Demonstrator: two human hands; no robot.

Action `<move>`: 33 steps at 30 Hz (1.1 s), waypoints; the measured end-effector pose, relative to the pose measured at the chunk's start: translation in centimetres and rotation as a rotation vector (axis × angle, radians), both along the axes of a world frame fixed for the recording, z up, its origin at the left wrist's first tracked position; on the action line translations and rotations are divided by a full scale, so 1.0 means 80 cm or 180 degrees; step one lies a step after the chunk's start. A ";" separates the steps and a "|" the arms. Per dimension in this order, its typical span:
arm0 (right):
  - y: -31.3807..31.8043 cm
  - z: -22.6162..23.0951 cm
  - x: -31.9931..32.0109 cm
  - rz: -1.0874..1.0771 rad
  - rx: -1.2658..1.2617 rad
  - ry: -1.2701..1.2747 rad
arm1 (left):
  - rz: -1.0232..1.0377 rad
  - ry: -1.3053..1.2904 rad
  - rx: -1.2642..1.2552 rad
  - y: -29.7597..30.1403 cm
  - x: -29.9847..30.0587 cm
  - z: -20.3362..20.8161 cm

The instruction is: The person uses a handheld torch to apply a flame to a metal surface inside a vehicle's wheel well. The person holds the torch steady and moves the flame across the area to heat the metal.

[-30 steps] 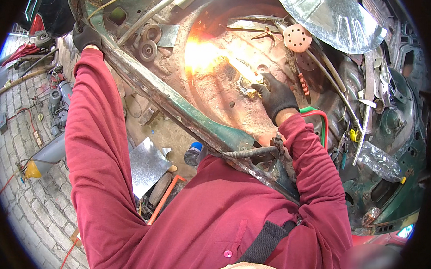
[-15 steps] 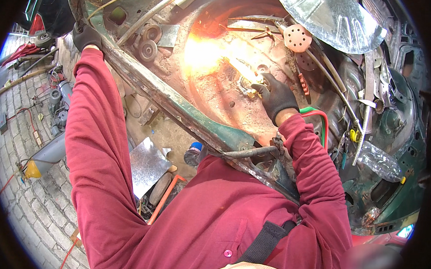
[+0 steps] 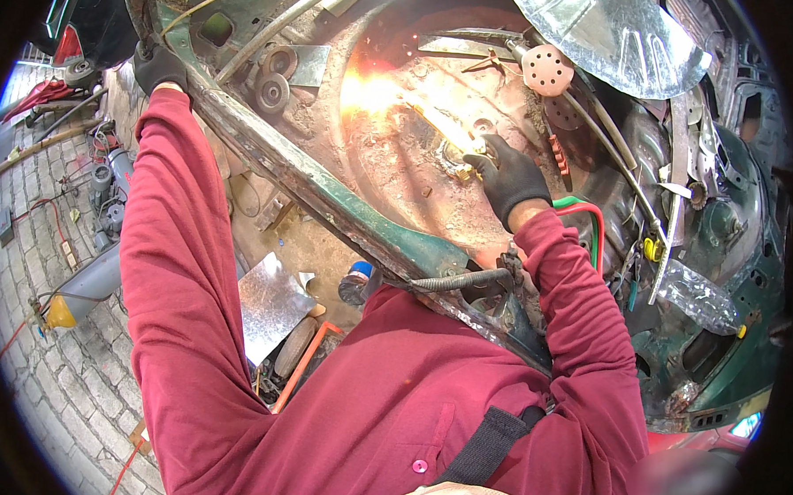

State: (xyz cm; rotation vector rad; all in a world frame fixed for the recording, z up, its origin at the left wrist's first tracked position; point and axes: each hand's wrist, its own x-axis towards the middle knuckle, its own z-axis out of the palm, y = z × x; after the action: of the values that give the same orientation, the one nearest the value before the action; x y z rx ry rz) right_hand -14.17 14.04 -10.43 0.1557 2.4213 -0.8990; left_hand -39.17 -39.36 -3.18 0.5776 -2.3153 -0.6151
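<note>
my right hand, in a black glove (image 3: 510, 177), has its fingers wrapped around a pale, glaring, rod-shaped torch (image 3: 443, 124). the torch sits over the round, reddish-brown metal well (image 3: 377, 178) of a green car body, an orange glow and sparks beyond its tip. a red hose (image 3: 601, 239) curves beside my right wrist. my left hand, in a black glove (image 3: 162, 69), rests at the worn green rim (image 3: 272, 154); i cannot tell how tightly those fingers are clenched.

the well also holds a pinkish round disc with holes (image 3: 548, 70) and a long flat metal strip (image 3: 463, 46). to my right lies a clear plastic bottle with a yellow cap (image 3: 699, 299), contents unclear to me. below the rim is a blue-topped container (image 3: 356, 283), its inside hidden.
</note>
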 end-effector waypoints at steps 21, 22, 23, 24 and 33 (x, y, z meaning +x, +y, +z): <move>-0.004 -0.001 0.000 -0.0011 -0.0019 0.0091 | 0.0103 -0.0073 -0.0042 0.009 0.002 0.003; -0.004 -0.001 -0.001 0.0015 -0.0011 0.0081 | 0.0096 -0.0091 -0.0035 0.008 0.002 0.003; -0.003 -0.002 -0.002 0.0042 -0.0003 0.0071 | 0.0089 -0.0108 -0.0027 0.008 0.002 0.003; -0.002 -0.004 -0.002 0.0067 0.0005 0.0054 | 0.0080 -0.0132 -0.0020 0.007 0.001 0.003; 0.001 -0.019 0.000 0.0049 -0.0040 0.0191 | 0.0168 -0.0158 -0.0189 -0.015 -0.002 -0.003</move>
State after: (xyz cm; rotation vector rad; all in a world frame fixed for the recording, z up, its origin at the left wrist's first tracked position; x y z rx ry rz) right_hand -14.14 14.14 -11.98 0.1068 2.4680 -0.9242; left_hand -39.35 -40.54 -3.41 0.6305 -2.3484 -0.5109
